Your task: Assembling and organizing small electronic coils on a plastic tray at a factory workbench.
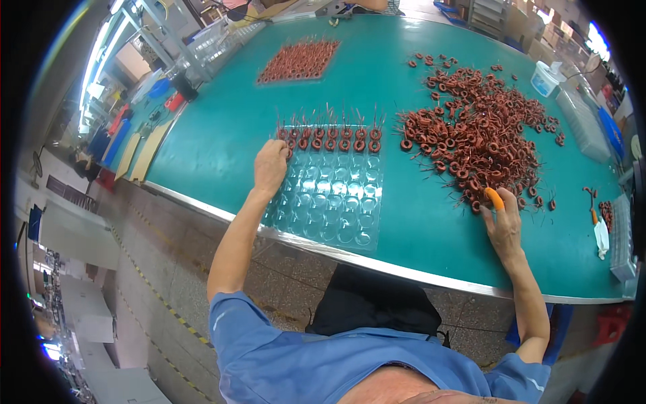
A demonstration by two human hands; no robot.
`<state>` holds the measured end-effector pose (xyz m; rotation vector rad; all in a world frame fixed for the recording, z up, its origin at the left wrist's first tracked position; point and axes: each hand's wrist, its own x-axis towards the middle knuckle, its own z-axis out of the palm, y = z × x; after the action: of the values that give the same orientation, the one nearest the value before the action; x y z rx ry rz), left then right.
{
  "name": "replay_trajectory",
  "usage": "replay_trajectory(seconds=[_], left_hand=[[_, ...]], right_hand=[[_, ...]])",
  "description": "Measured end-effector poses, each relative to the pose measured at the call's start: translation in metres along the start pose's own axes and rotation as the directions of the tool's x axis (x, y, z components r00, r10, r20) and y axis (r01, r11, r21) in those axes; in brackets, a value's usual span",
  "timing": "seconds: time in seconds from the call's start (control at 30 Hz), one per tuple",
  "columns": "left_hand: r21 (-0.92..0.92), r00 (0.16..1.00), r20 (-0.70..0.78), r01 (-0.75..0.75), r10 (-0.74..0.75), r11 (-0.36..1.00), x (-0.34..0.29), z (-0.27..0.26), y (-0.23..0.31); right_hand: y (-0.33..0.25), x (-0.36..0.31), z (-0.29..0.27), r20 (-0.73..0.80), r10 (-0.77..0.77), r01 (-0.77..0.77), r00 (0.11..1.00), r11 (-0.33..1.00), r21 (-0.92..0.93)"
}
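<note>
At centre left, the left hand (270, 165) hides part of the clear tray's (333, 215) left edge. Lower right of centre, whether the right hand (503, 225) grips a copper-coloured coil from the pile (484, 138) is too small to tell. The lower edge cuts off the blue shirt (316, 367).

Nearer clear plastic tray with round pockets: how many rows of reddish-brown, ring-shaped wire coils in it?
2. The far row runs along the back edge of the tray; the near row is right in front. The left hand may hide some on the left.
</note>
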<state>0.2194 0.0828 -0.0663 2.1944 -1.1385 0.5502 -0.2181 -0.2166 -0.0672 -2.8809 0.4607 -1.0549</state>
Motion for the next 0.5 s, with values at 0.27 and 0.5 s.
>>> replay_trajectory(seconds=[0.27, 0.5], left_hand=[[-0.033, 0.989, -0.034, 0.143, -0.144, 0.989, -0.012, -0.016, 0.019], [-0.262, 0.999, -0.044, 0.014, -0.026, 0.965, -0.042, -0.064, 0.088]], right_hand=[[0.003, 0.0, -0.004, -0.195, 0.064, -0.018, 0.979, 0.973, 0.229], [0.007, 0.0, -0.015, 0.086, 0.603, -0.493, 0.793, 0.554, 0.671]])
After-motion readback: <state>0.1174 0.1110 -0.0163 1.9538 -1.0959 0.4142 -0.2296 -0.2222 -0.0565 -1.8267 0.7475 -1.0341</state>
